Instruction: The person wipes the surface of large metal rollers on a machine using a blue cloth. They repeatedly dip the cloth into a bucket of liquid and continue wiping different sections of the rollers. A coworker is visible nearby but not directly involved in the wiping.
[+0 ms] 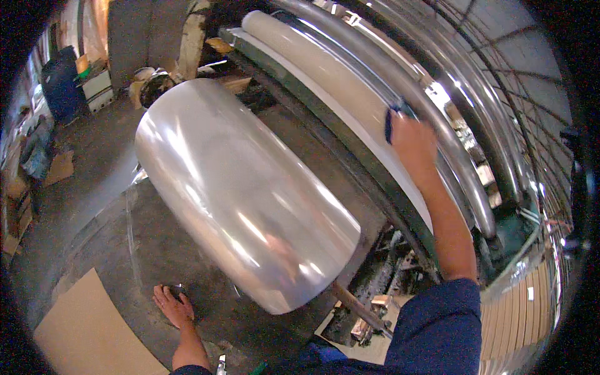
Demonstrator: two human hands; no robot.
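My right hand (pixel 415 145) reaches out to the machine's long rollers. It is blurred by motion, with its fingers closed round what looks like a dark blue cloth (pixel 390 124). The cloth is against or just over a shiny metal roller (pixel 350 65), beside a pale, film-wrapped roller (pixel 312 59). Low on the left, my left hand (pixel 174 305) rests at the dark surface, its fingers curved round a small dark, shiny thing (pixel 181 289) that they mostly hide. Between my arms lies a large silvery roll of film (pixel 237 187), touched by neither hand.
A bar (pixel 362 309) sticks out of the roll's near end, above wood scraps. A brown cardboard sheet (pixel 94 331) lies at lower left. More metal rollers (pixel 462 87) curve along the right, and stacked cardboard (pixel 515 312) stands at lower right. Boxes (pixel 97 87) stand far left.
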